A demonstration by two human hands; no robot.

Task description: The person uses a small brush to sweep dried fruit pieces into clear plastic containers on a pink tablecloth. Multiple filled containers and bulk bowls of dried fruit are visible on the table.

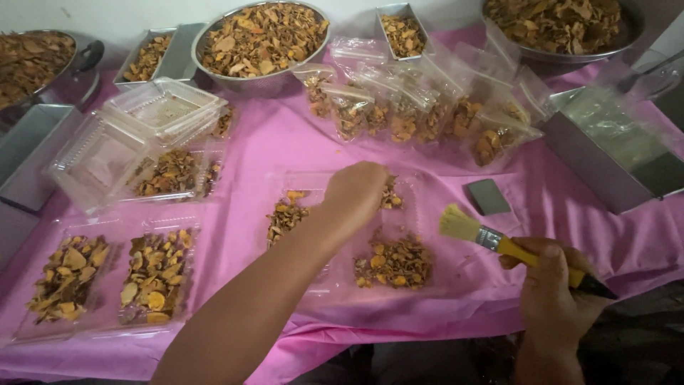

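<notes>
One camera sits on the person's head and looks steeply down and forward across the surface (285, 135), close enough that both forearms fill the lower frame. It faces the wall (107, 18) at the far edge; no second view exists.

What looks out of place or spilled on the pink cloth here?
Little stands out. The left hand reaches into a clear tray, the right hand holds a yellow brush. Only the small grey block lies loose on the pink cloth, and the clear lids are stacked askew.
</notes>
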